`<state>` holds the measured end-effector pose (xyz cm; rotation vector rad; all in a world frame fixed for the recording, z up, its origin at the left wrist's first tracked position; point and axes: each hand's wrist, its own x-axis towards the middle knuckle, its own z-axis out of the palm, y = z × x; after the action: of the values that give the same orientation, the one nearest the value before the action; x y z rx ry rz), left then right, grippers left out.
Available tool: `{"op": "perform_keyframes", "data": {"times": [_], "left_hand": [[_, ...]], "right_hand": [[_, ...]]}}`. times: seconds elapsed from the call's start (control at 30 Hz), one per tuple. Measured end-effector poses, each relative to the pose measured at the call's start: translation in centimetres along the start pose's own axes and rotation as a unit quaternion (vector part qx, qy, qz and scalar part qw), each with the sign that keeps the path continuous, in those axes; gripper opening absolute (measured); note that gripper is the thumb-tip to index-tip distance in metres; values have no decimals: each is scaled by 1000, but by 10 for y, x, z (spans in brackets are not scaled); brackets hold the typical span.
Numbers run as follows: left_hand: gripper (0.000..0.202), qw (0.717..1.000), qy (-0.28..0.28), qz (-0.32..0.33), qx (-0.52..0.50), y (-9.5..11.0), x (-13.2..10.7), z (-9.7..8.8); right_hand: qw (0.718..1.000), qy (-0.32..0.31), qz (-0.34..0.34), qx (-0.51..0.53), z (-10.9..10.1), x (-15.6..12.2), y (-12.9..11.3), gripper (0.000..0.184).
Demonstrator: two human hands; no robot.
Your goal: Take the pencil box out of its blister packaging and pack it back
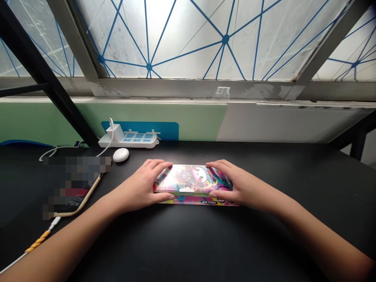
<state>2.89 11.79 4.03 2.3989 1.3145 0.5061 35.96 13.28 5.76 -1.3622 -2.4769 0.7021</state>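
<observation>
A colourful pencil box (188, 178) with a cartoon face on its closed lid lies in front of me. Beneath it shows a pink printed surface (195, 200) bearing the words "PENCIL BOX" upside down; whether this is a separate carton I cannot tell. My left hand (147, 184) grips the pencil box at its left end, thumb along the front edge and fingers over the far edge. At the right end my right hand (232, 182) holds it the same way. A small white clasp (187, 190) shows at the middle of the front edge.
On the black table (188, 243), a white power strip (141, 140) with a plugged-in charger stands at the back wall. Near it lies a white rounded case (121, 155). To the left are a partly blurred device (79, 196) and its cable (38, 241). Windows rise behind.
</observation>
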Motion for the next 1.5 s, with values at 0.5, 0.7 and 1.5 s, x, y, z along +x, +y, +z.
{"op": "perform_keyframes", "data": {"times": [0.5, 0.7, 1.5], "left_hand": [[80, 982, 98, 119, 106, 10, -5, 9], [76, 974, 123, 137, 129, 14, -3, 12], [84, 968, 212, 93, 98, 7, -3, -2]], "right_hand": [[986, 151, 24, 61, 12, 10, -1, 41], [986, 151, 4, 67, 6, 7, -1, 33], [985, 159, -65, 1, -15, -12, -13, 44]]}}
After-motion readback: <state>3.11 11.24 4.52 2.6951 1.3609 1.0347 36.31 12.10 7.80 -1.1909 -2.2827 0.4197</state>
